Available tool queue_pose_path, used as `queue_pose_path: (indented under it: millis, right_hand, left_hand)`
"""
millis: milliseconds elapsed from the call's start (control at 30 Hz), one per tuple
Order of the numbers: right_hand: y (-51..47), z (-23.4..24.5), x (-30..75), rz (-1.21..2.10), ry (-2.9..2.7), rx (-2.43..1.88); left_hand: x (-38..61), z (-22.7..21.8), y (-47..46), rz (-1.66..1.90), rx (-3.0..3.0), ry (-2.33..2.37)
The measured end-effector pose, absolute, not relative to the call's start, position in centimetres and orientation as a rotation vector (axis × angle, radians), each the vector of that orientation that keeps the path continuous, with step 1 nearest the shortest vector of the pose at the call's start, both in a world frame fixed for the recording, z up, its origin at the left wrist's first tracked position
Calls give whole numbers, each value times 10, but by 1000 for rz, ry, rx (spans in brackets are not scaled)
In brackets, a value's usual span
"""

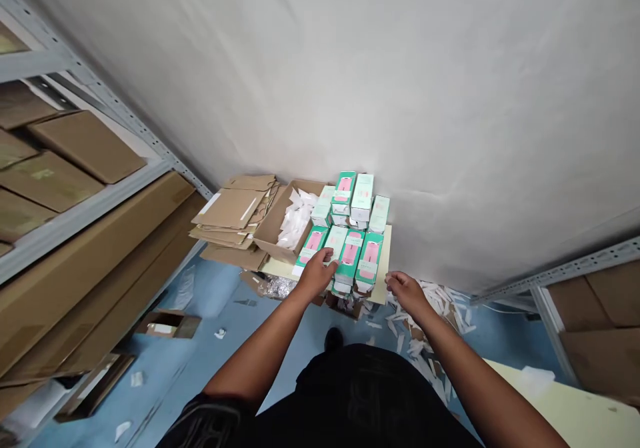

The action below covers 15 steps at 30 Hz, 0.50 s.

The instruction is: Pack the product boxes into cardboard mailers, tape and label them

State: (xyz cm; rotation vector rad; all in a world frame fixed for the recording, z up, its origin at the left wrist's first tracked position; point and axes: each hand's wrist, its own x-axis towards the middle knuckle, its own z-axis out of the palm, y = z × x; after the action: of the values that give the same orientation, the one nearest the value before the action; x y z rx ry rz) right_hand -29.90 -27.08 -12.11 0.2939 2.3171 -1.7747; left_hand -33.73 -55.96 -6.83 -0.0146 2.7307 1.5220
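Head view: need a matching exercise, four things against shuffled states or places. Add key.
Column 1
1. Flattened brown cardboard pieces
2. Open brown cardboard box
3. Small oblong cartons, some pale, some green
4. Bare right hand

Column 2
A. Right of the cartons, apart from them
B. Stacked just left of the open box
C. Clustered together, several showing pink panels
D. Holds loose white pieces

Pairs: 1-B, 2-D, 3-C, 4-A
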Motion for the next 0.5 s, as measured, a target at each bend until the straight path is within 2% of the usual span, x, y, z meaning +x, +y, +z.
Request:
queue_pose_path:
  millis: [267, 500]
  right_hand:
    - [-325, -77, -407, -1861, 2477, 399]
    - [-355, -66, -480, -1887, 2563, 615]
  left_hand:
    - [-442, -48, -582, 1609, 131, 2807]
    - [-537, -52, -587, 1643, -173, 2573]
